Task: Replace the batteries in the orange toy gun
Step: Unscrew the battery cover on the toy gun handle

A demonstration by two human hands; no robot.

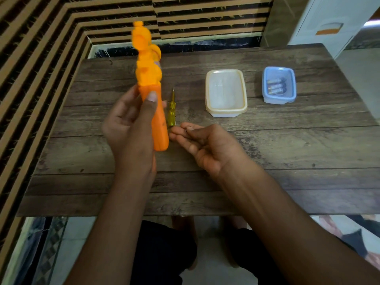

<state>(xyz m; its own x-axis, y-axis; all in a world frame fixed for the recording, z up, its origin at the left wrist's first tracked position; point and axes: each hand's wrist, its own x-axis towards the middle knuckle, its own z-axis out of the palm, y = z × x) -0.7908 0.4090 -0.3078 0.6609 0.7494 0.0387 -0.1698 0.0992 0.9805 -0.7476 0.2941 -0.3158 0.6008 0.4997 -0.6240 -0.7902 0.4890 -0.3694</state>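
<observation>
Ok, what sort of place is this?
Likely a room at home: a small wood-grain table against a striped wall, with a white food tub and a blue tub on it.

Wooden surface [287,151], items:
- Orange toy gun [148,79], blurred, held upright in the left grip [127,124], thumb across its handle.
- Right grip [205,145], palm up, pinching a small metallic item [186,130] that is too small to identify.
- Yellow screwdriver [171,114], lying flat just beside the gun.
- Cream-rimmed container [208,89], further right.
- Blue container [265,83] with three batteries [276,86] inside.
</observation>
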